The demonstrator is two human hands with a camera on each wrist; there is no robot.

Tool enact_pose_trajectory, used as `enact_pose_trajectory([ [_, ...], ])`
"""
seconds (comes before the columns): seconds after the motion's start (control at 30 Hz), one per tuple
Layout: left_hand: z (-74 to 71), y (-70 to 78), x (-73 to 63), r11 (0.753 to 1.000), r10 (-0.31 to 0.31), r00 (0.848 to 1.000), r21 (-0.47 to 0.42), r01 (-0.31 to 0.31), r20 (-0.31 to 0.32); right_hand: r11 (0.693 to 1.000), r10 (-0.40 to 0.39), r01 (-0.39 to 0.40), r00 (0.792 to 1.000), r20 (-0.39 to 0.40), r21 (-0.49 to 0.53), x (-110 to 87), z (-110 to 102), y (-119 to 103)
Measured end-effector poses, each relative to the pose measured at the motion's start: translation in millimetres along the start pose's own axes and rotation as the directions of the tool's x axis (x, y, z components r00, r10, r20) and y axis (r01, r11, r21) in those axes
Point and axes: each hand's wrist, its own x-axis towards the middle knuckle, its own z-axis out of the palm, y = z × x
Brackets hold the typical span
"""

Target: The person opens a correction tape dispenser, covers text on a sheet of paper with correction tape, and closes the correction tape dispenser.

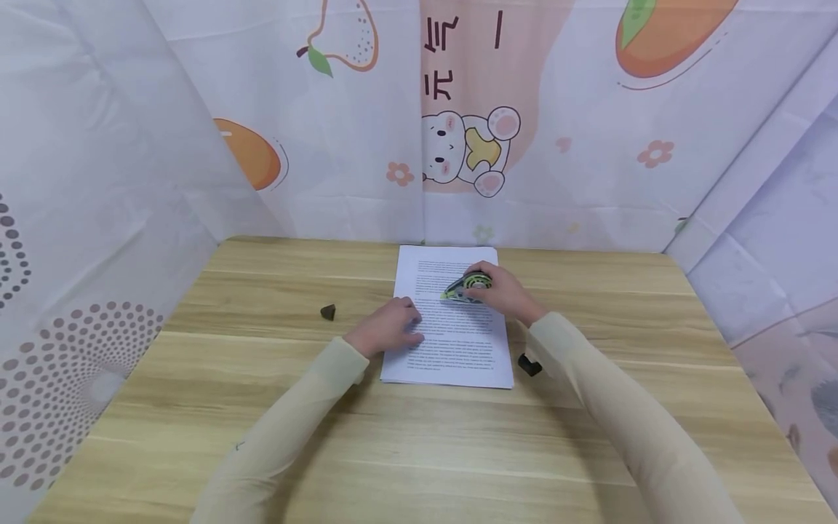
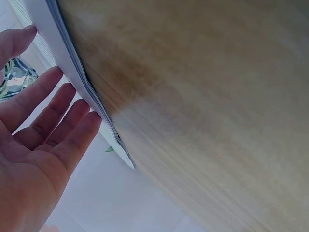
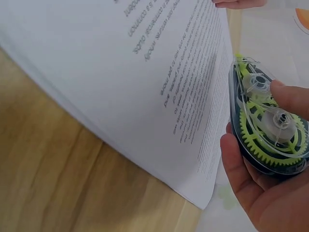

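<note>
My right hand (image 1: 509, 292) grips a correction tape dispenser (image 3: 270, 126) with a clear case and yellow-green gears inside. Its pointed tip aims left, over the printed lines of the top sheet in the head view. The printed paper stack (image 1: 452, 375) lies flat on the table, several sheets thick. At the stack's left edge rests my left hand (image 1: 388, 327), fingers relaxed and slightly spread. In the left wrist view, the fingertips (image 2: 87, 115) touch the paper along that edge.
A small dark piece (image 1: 328, 312) lies on the wooden table (image 1: 419, 451) left of the paper. Another black piece (image 1: 529, 364) sits just right of the stack, under the right forearm. A patterned curtain (image 1: 353, 145) hangs behind the table's far edge.
</note>
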Motion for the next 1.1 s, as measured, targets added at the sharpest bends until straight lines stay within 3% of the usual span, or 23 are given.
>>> enact_pose_trajectory([
  [0.27, 1.3, -0.1, 0.8, 1.0, -0.003, 1.0, -0.002, 0.003, -0.001, 0.999, -0.029, 0.03, 0.999, 0.015, -0.041, 6.9, 8.0, -0.2],
  [0.53, -0.3, 0.2, -0.4, 0.999, 0.036, 0.999, 0.008, -0.036, -0.018, 0.998, -0.05, 0.051, 0.998, 0.022, -0.04, 11.3, 13.5, -4.2],
  [0.83, 0.5, -2.0, 1.9, 1.0, 0.003, 1.0, 0.005, -0.003, 0.004, 0.997, -0.067, 0.068, 0.997, 0.035, -0.025, 17.5, 18.7, -10.9],
  [1.1, 0.3, -2.6, 1.5, 1.0, 0.02, 1.0, -0.001, -0.02, -0.008, 0.991, -0.105, 0.108, 0.994, 0.041, -0.073, 25.7, 26.9, -16.1],
])
